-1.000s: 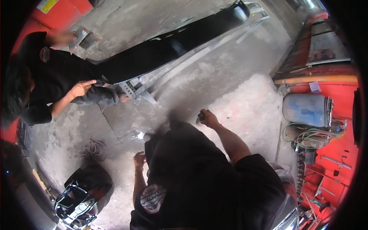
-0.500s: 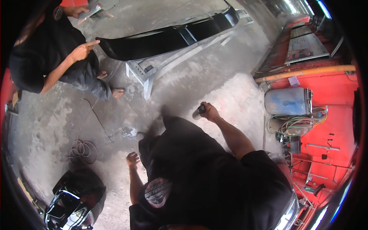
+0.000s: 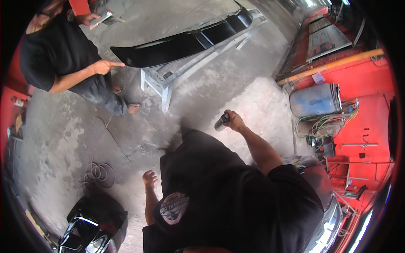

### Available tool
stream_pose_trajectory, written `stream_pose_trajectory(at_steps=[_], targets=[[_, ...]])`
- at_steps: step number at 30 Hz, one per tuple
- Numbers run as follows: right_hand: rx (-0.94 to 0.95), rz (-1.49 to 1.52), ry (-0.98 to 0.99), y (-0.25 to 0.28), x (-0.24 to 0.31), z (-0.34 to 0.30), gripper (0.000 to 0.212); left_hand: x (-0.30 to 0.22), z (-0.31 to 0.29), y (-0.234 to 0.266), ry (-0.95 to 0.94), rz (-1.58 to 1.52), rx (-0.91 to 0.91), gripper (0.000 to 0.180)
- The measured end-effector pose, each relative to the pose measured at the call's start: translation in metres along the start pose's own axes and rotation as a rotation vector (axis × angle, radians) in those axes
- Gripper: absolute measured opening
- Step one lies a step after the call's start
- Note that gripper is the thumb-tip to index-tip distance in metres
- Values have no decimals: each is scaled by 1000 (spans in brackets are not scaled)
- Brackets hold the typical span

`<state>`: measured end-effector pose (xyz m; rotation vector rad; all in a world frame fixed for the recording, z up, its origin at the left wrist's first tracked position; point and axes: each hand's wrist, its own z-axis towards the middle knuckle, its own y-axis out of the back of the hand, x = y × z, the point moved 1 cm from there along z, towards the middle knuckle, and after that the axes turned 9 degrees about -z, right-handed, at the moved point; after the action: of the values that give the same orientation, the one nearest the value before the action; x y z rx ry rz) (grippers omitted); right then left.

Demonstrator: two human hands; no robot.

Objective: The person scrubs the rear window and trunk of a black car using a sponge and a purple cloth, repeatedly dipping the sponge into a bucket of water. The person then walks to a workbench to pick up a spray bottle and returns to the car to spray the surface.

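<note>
My right hand (image 3: 235,121) is wrapped around a grey cylindrical can with a black top (image 3: 221,122), held tilted out over the floor. Hanging low on the other side, my left hand (image 3: 149,178) holds nothing; its fingers are loosely bent and apart. Ahead, a long curved black car body panel (image 3: 168,50) lies across a grey metal stand (image 3: 167,90). To the left another person (image 3: 50,63) in a black shirt points a finger close to the panel's near left end. That person's other hand holds a flat, light-coloured object (image 3: 101,18).
A coiled hose (image 3: 100,174) lies on the concrete floor at left, near a glossy black piece of bodywork (image 3: 90,227). Along the red wall at right stand a blue drum (image 3: 315,100) and bundled hoses (image 3: 327,122). A car's front (image 3: 331,223) is behind me at right.
The view has turned slightly. The other person's pointing hand has shifted along the panel's left end. The can in my right hand now shows more of its side.
</note>
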<state>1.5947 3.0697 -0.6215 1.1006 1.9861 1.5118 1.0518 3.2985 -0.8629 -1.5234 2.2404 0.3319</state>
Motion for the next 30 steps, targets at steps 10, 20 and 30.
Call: stream_pose_trajectory(at_steps=[10, 20, 30], targets=[[17, 95, -63, -28, -5, -18, 67, -48, 20, 5, -115, -5, 79, 33], [-7, 35, -55, 6, -24, -56, 67, 8, 27, -4, 42, -7, 72, 33], [-42, 2, -111, 26, -24, -75, 66, 15, 24, -20, 53, -2, 147, 35]])
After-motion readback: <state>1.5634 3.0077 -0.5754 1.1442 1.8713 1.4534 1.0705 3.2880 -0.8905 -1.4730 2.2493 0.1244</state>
